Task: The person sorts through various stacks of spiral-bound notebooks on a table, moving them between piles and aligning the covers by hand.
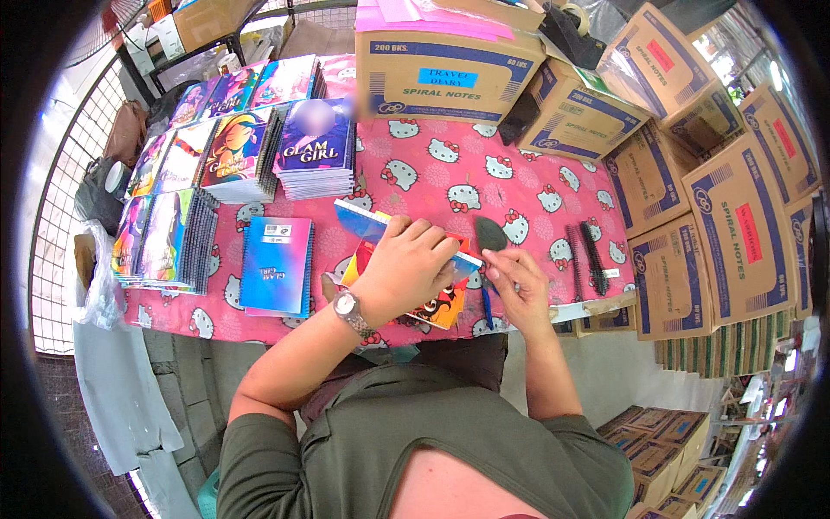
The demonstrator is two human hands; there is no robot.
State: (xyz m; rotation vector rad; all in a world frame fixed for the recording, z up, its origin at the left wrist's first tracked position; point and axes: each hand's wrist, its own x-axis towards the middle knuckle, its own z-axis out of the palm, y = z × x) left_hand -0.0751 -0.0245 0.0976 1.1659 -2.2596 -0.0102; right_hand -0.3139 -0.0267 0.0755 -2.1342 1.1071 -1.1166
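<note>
My left hand [406, 264] wraps over a blue spiral notebook [357, 218] tilted on its edge above the table, with a watch at the wrist. At the notebook's right end my right hand [521, 287] is closed in a pinch; what its fingertips grip is too small to make out. Beneath both hands lies a red and orange notebook [443, 313], partly covered by my left hand. A dark green rounded piece [491, 234] rests just beyond my right fingertips. Beside the right hand is a blue pen [487, 308].
A blue-pink notebook [277, 266] lies left of my arm. Stacked notebooks [316, 151] fill the left back. Black spiral coils [591, 259] lie at the right on the pink patterned tablecloth [406, 173]. Cardboard boxes [450, 78] line the back and right; a tape dispenser [572, 36] sits on top.
</note>
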